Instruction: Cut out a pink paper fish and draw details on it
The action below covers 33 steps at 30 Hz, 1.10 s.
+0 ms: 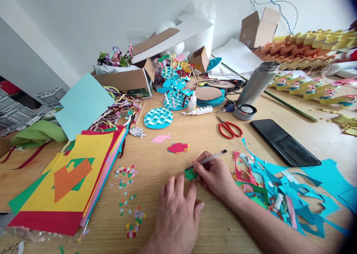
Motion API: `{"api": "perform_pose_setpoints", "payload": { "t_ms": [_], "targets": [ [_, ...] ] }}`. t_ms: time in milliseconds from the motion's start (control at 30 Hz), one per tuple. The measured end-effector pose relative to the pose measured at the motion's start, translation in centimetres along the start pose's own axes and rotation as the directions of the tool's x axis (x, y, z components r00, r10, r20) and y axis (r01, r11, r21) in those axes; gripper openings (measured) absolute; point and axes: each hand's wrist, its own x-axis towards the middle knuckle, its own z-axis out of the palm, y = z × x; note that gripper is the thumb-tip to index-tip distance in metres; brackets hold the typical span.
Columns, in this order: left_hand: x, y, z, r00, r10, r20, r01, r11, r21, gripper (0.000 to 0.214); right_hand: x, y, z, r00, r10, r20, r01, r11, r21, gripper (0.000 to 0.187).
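My right hand [213, 174] is closed round a pen [213, 157], its tip at the edge of a small green paper piece [190, 174]. Fingers spread, my left hand [178, 211] lies flat on the table, its fingertips touching that green piece. Part of the green piece is hidden under the fingers. Just beyond the hands lie a red paper fish [177, 147] and a pink paper fish [161, 138]. A grey patterned fish [137, 132] is farther left. Red-handled scissors [229, 129] rest beyond the pen.
Coloured paper sheets [69, 194] are stacked at left. Small paper dots [136, 222] lie beside my left hand. Blue paper scraps [304, 194] and a phone [286, 142] are at right. Behind stand a steel flask [258, 83], glue bottles [201, 110] and a wavy blue disc [158, 118].
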Motion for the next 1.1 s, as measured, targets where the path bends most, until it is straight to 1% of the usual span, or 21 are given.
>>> {"api": "perform_pose_setpoints", "payload": {
  "t_ms": [167, 333, 533, 733, 933, 1100],
  "targets": [
    [-0.03, 0.00, -0.06, 1.000, -0.001, 0.018, 0.001, 1.000, 0.000, 0.036, 0.08, 0.11, -0.04, 1.000, -0.002, 0.000, 0.002, 1.000, -0.006, 0.027],
    [-0.05, -0.07, 0.07, 1.000, 0.003, 0.003, -0.003, 1.000, 0.000, 0.036, 0.09, 0.06, -0.05, 1.000, -0.001, 0.004, 0.001, 1.000, -0.015, 0.026],
    [-0.02, -0.09, 0.10, 1.000, -0.003, 0.016, 0.004, 1.000, -0.014, 0.035, 0.03, -0.06, -0.04, 1.000, -0.002, 0.006, 0.002, 1.000, -0.004, 0.023],
    [0.05, -0.07, 0.08, 1.000, 0.016, -0.014, -0.016, 1.000, 0.008, 0.036, 0.01, 0.11, -0.04, 1.000, -0.005, -0.002, 0.005, 1.000, -0.004, 0.024],
    [0.04, -0.10, -0.01, 1.000, 0.002, 0.011, -0.002, 1.000, 0.005, 0.036, 0.06, 0.11, 0.01, 1.000, -0.011, -0.003, 0.011, 1.000, -0.005, 0.023],
    [0.02, -0.02, 0.00, 1.000, 0.009, 0.005, -0.009, 1.000, 0.002, 0.036, 0.08, 0.14, 0.01, 1.000, -0.010, 0.000, 0.010, 1.000, 0.002, 0.022]
  ]
}}
